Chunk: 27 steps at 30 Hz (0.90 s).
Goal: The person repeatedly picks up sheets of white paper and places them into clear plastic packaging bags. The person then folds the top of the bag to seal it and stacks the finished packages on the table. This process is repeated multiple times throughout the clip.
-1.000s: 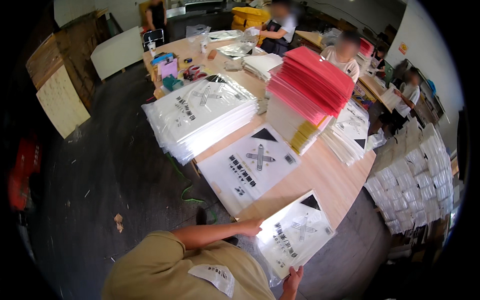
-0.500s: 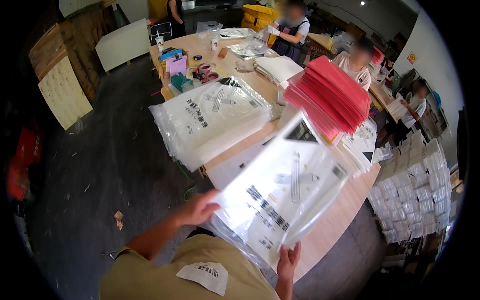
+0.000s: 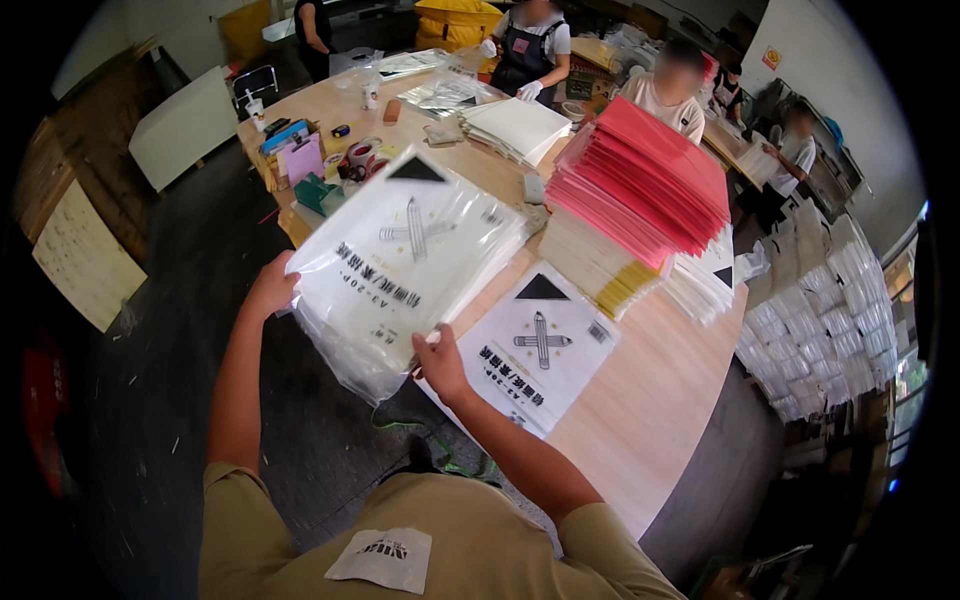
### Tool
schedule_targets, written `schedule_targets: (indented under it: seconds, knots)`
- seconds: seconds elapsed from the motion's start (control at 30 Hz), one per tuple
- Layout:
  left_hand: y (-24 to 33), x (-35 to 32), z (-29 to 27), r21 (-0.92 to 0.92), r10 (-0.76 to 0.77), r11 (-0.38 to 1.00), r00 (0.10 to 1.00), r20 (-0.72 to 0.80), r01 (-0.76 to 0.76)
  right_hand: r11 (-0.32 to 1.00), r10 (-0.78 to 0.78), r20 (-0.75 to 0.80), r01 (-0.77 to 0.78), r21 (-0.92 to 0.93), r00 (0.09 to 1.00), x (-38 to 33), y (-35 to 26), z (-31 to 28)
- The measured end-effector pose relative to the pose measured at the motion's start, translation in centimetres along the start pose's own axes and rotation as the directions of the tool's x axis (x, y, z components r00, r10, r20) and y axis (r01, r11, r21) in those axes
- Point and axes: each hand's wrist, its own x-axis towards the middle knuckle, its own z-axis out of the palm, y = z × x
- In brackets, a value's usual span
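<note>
A clear plastic bag of drawing paper (image 3: pixel 400 265) with a crossed-pencils cover lies on or just over the stack of similar bags at the table's left edge. My left hand (image 3: pixel 270 287) grips its left corner, fingers closed. At its near right edge, my right hand (image 3: pixel 441 366) pinches the bag between thumb and fingers. Loose plastic hangs below, past the table edge. Right of my right hand, a white cover sheet (image 3: pixel 545 350) with the same pencil print lies flat on the table.
On the round wooden table (image 3: pixel 650 400) stand a tall pile of red and pink sheets (image 3: pixel 645 180), white paper (image 3: pixel 515 125), tape rolls (image 3: pixel 362 155) and a cup (image 3: pixel 256 112). Wrapped bundles (image 3: pixel 820 310) are piled to the right. A co-worker (image 3: pixel 535 55) stands across the table.
Both hands have carried the bag leftward from over the table's near side to the left stack. The cover sheet on the table is now uncovered. The view has shifted.
</note>
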Motion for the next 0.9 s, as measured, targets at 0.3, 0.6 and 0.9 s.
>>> schedule_targets:
  seconds: [0.3,0.6,0.9]
  knots:
    - [-6.0,7.1,1.4,0.182,0.2,0.965,0.978,-0.06,-0.187,0.989,0.121,0.094,-0.112,-0.098,0.988,2.9,0.1,-0.5]
    - [-1.5,11.1,3.2,0.531,0.329,0.809,0.943,-0.053,-0.253,0.936,-0.002,-0.083,-0.028,-0.352,0.997,0.0,5.7,-4.6]
    - [-3.5,12.0,10.5,0.58,0.184,0.81,0.977,-0.106,-0.09,0.451,-0.353,-0.748,-0.598,-0.662,0.562,-22.2,21.6,-21.5]
